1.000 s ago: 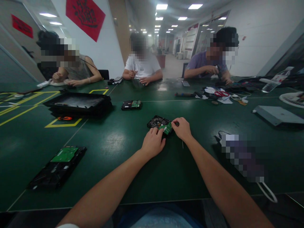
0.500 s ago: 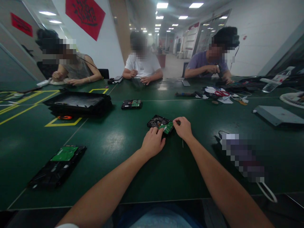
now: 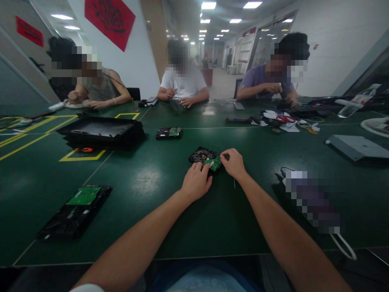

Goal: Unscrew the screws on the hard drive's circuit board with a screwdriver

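A hard drive (image 3: 199,154) lies on the green table in front of me, its green circuit board (image 3: 215,163) facing up. Fingers of my left hand (image 3: 196,180) rest over the near edge of the drive and the board, with the thumb along its side, holding it steady. At the board's right edge, my right hand (image 3: 234,163) is closed in a pinch. A thin pale rod (image 3: 234,183) sticks out below that hand; the rest of it is hidden by the fingers, and its kind is unclear.
Another hard drive (image 3: 75,213) lies near left, and a third drive (image 3: 169,133) farther back. Stacked black trays (image 3: 101,132) stand left. To the right are a blurred-out pouch-like thing (image 3: 313,202), a grey metal case (image 3: 357,148) and red-handled scissors (image 3: 285,119). Three people sit opposite.
The view has shifted very slightly. Both hands stay at the hard drive, with no clear change in their hold.
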